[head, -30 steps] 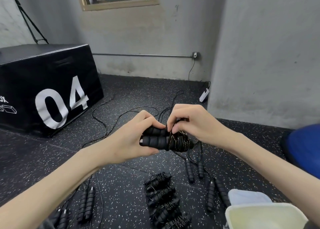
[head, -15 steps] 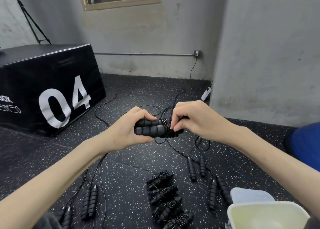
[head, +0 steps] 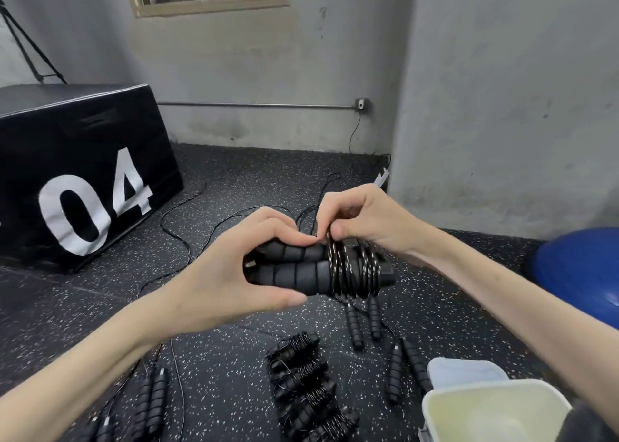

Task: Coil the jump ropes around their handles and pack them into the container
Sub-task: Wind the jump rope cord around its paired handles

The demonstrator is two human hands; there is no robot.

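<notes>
Head view, item: our left hand [head: 227,284] grips paired handles [head: 294,267] mid-air, right hand [head: 365,220] pinching the rope [head: 351,267] onto them; risk, slackened pinch lets coils spring loose; container [head: 495,411] waits lower right.

Both forearms reach in from the lower corners and meet near the middle of the view, bare to the elbow. The left hand [head: 234,271] is curled — thumb stretched along the underside, pointing right, index finger arched over the top so that its tip nearly meets the right hand. The right hand [head: 365,222] sits slightly higher and further back, wrist bent, knuckles up, its fingers [head: 338,231] bunched downward in a pinch with the thumb tip showing at the front. The two hands almost touch at the fingertips — palms mostly hidden.
</notes>
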